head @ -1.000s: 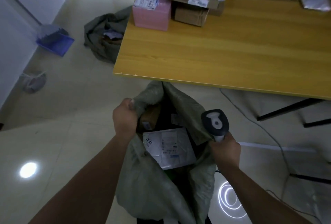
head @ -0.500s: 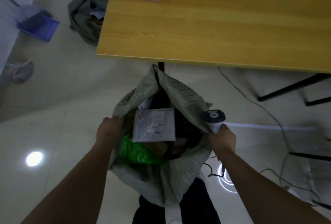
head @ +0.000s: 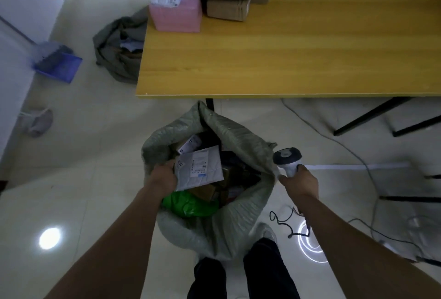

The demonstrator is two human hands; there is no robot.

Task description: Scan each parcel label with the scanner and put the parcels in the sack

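Holding the grey-green woven sack (head: 222, 224) open on the floor, we grip its near rim with our left hand (head: 164, 175) beside the white padded mailer (head: 199, 167) lying on top inside. Our right hand (head: 299, 183) is closed around the grey-and-white handheld scanner (head: 287, 159). Best we keep the mouth wide and settle that mailer flat before reaching for the pink box (head: 175, 9) on the yellow wooden surface (head: 286, 60).

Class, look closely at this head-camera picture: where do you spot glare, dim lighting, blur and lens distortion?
Head view: glare shows as a bright spot on the floor tile and a ring of light beside the scanner cable; the sack interior is dim, so lower parcels are hard to read; the blue dustpan is blurred; the table edge bows slightly from the wide-angle lens.
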